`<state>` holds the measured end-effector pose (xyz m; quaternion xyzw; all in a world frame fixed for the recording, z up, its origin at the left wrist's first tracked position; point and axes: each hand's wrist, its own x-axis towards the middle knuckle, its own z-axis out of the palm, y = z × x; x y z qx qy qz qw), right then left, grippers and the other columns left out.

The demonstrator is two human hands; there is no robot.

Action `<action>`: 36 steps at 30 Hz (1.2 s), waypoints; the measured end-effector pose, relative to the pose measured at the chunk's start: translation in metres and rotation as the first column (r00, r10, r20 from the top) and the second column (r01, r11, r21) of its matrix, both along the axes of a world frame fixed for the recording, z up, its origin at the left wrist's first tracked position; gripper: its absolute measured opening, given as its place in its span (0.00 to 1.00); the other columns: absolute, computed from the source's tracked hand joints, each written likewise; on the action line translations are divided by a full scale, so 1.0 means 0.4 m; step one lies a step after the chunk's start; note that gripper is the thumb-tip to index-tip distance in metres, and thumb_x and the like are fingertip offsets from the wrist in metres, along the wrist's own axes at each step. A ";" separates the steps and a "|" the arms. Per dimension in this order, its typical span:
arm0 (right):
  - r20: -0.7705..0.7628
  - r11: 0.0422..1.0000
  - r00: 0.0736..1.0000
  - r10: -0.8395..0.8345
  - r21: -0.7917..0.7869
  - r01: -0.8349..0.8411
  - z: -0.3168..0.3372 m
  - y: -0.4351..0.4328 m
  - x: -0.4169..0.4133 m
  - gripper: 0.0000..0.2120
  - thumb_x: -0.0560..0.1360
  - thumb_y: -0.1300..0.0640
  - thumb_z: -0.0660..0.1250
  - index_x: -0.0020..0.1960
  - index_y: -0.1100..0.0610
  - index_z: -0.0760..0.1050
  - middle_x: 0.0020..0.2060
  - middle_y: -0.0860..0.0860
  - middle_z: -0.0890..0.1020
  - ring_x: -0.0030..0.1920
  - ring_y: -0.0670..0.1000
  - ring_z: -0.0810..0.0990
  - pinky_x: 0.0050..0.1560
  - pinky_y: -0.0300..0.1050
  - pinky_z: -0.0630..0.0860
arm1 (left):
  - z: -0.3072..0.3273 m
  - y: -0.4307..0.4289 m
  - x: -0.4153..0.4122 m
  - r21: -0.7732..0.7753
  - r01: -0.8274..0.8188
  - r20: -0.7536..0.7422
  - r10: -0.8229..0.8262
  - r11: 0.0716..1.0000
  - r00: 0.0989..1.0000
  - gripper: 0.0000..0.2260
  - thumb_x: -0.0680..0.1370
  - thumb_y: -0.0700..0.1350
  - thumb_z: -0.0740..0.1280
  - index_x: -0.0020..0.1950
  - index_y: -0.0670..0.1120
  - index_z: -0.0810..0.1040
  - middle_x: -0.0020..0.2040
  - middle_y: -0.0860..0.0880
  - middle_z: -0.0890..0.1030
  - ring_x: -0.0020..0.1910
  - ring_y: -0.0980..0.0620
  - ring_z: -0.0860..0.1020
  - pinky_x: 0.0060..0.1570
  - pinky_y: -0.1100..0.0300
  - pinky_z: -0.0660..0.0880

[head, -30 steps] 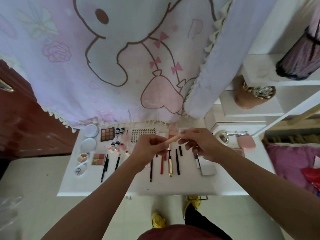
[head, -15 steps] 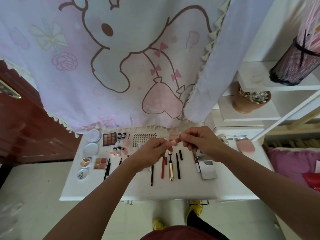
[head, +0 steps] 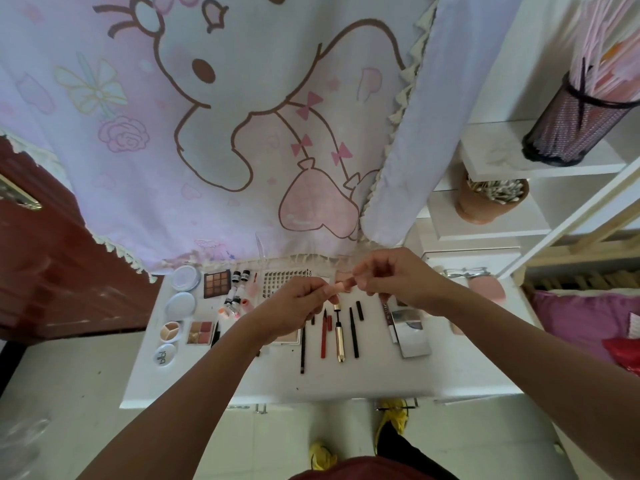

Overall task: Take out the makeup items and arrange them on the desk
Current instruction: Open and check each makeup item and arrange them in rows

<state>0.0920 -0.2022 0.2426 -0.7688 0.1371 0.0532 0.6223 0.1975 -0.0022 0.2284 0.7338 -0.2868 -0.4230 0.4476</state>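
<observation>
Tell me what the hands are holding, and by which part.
One pink tube, held above the desk. The left hand pinches its left end; the right hand pinches its right end.

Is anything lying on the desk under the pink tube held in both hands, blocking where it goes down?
Yes, it seems: the gold tube and red pencil lie roughly beneath the pink tube. The bare desk strip left of the silver case looks free.
</observation>
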 end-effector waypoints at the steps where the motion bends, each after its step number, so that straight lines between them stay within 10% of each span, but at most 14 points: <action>1: -0.016 1.000 1.000 0.004 0.009 -0.004 0.003 0.000 -0.002 0.05 0.75 0.63 0.72 0.51 0.57 0.80 0.42 0.56 0.85 0.38 0.49 0.80 0.35 0.40 0.76 | 0.002 0.000 0.000 0.001 0.007 0.012 -0.007 1.000 1.000 0.13 0.81 0.50 0.61 0.47 0.43 0.80 0.29 0.52 0.68 0.26 0.57 0.62 0.25 0.66 0.61; 6: -0.122 0.998 0.992 -0.044 -0.040 0.039 0.010 0.009 -0.003 0.11 0.80 0.53 0.66 0.46 0.58 0.83 0.31 0.51 0.83 0.32 0.48 0.80 0.30 0.39 0.71 | 0.011 -0.004 -0.001 0.016 0.044 0.077 -0.045 0.999 0.996 0.12 0.81 0.50 0.61 0.46 0.45 0.80 0.30 0.50 0.68 0.26 0.57 0.63 0.26 0.68 0.62; 36: -0.091 0.989 0.985 -0.145 0.020 0.148 0.012 -0.013 0.018 0.05 0.76 0.60 0.70 0.43 0.57 0.84 0.35 0.52 0.84 0.34 0.47 0.78 0.28 0.37 0.70 | -0.017 0.013 0.016 0.011 0.024 0.065 -0.024 1.000 0.998 0.12 0.82 0.49 0.61 0.49 0.42 0.78 0.30 0.53 0.68 0.24 0.61 0.64 0.26 0.70 0.63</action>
